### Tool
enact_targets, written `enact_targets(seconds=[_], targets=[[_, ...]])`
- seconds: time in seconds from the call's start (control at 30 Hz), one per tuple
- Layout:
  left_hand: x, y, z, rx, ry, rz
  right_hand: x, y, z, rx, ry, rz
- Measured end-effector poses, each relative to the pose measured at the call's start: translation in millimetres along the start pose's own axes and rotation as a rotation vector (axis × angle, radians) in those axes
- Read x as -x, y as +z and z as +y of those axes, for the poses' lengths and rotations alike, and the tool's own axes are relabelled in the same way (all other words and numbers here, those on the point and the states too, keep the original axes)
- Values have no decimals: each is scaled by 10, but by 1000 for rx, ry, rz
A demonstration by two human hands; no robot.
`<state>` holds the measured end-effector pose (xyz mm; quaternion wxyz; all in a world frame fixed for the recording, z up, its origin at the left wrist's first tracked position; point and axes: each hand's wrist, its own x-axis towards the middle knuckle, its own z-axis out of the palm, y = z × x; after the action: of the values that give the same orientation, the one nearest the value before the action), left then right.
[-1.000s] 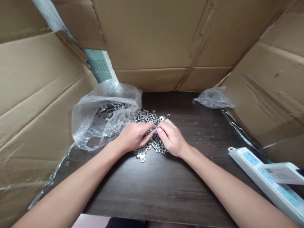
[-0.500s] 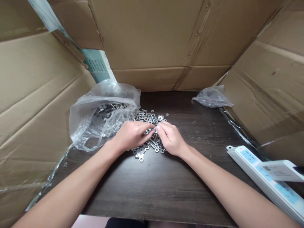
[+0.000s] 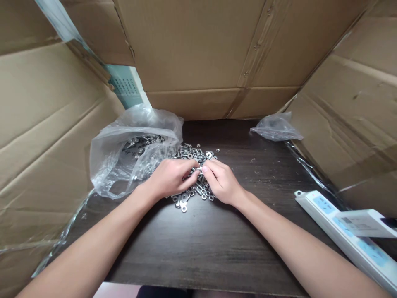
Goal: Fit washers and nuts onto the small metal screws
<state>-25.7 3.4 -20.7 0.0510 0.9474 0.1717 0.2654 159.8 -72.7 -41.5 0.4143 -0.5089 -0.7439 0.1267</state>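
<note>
Above a loose heap of bolts, nuts and washers (image 3: 203,191), my two hands meet at the fingertips. My left hand (image 3: 172,176) pinches a small silver bolt (image 3: 196,169) between thumb and index finger. From the other side, my right hand (image 3: 221,180) is closed in a pinch at the bolt's end. Its fingers hide most of the small shiny part there, so I cannot tell whether it is a nut or a washer. Beside my left hand lies an open clear plastic bag (image 3: 108,165) with many more metal fasteners (image 3: 145,142) inside.
A small clear plastic bag (image 3: 276,126) lies at the back right of the dark wooden table (image 3: 198,248). On the right is a white power strip (image 3: 328,215) with a white plug-in device (image 3: 366,222). Cardboard walls (image 3: 198,49) enclose the left, back and right.
Both hands stay almost in place, with only slight finger movement around the bolt. The silver part between the fingertips shows a little more clearly. The heap and bags look the same.
</note>
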Motion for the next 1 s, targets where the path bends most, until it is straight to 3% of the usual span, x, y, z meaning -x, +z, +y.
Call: enact_targets(seconds=[1.0], targets=[[9, 41, -21, -82, -89, -89, -5, -30, -36, -24, 24, 24]])
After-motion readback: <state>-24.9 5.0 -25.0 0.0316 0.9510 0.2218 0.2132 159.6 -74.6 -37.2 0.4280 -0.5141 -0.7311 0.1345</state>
